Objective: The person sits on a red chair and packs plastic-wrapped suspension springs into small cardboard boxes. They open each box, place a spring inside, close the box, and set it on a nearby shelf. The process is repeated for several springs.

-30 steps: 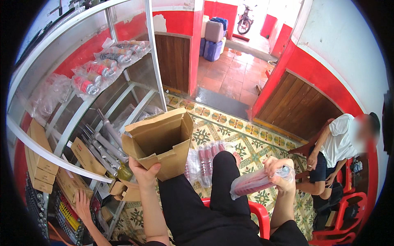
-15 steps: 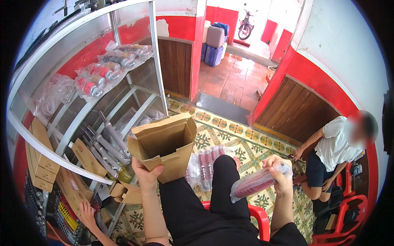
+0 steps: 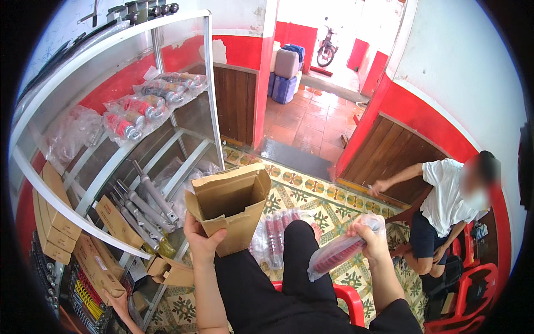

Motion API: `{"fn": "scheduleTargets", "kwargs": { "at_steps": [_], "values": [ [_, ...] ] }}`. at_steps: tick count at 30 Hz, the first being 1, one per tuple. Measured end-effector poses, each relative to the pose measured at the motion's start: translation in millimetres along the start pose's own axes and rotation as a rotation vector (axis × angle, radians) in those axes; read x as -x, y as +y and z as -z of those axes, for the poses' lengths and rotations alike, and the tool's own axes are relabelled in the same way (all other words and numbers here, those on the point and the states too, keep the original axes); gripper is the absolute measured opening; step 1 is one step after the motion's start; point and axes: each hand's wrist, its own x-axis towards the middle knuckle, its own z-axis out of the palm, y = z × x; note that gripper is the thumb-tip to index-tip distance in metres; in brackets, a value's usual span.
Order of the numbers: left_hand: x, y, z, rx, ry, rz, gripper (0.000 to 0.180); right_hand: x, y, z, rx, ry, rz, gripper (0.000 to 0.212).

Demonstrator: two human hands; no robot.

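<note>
My left hand [image 3: 204, 234] grips the lower left side of a brown cardboard box [image 3: 239, 225], its flaps up and its dark inside facing me. In my right hand [image 3: 367, 236] is a red-coiled shock absorber [image 3: 336, 257] in a clear plastic bag; my fingers close round its upper end, and the lower end points down to the left. The box and the shock absorber are apart. Several similar red shock absorbers [image 3: 275, 234] in clear plastic lie on the tiled floor beyond my knees.
At left stands a metal-framed shelf [image 3: 208, 83] with bagged shock absorbers, fork tubes [image 3: 147, 195] and cartons [image 3: 94, 259]. Another person's hand [image 3: 119, 306] touches a carton at lower left. A seated person [image 3: 448, 195] is at right by red chairs [image 3: 475, 289]. A doorway opens ahead.
The box has shifted slightly right and down with my left hand. My right hand and the bagged shock absorber moved slightly left. The seated person's arm has reached further out.
</note>
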Motion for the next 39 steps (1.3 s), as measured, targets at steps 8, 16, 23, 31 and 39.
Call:
{"fn": "scheduleTargets", "kwargs": {
  "at_steps": [8,16,23,31,39],
  "values": [
    [-4,9,2,0.022,-0.070,-0.003,0.066,-2,-62,23,-0.499,0.068,0.245,0.024],
    [-6,4,4,-0.027,-0.156,0.027,0.069,-4,-152,22,-0.518,0.050,0.618,0.029],
    [-6,5,9,-0.106,-0.224,0.022,0.071,-3,-202,34,-0.508,0.006,0.742,0.026],
    [-5,6,0,-0.108,-0.242,0.009,0.070,-5,-256,58,-0.679,-0.123,0.784,0.033],
    [0,7,-11,-0.115,-0.288,-0.002,0.070,-27,-265,-7,-0.643,-0.236,0.742,0.028]
  ]
}}
